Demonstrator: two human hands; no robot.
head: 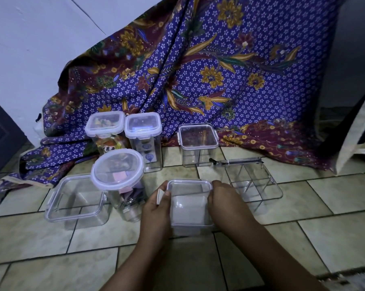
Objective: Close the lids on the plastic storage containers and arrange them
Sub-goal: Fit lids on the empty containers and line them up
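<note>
Both hands clasp the small square container (191, 204) on the floor: left hand (156, 208) lifts the side latch (160, 196), right hand (223, 201) covers the other. Next, press the latches down.

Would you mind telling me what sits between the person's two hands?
In the head view, a small square clear container with its lid on sits between the left hand and right hand, both touching its sides.
</note>
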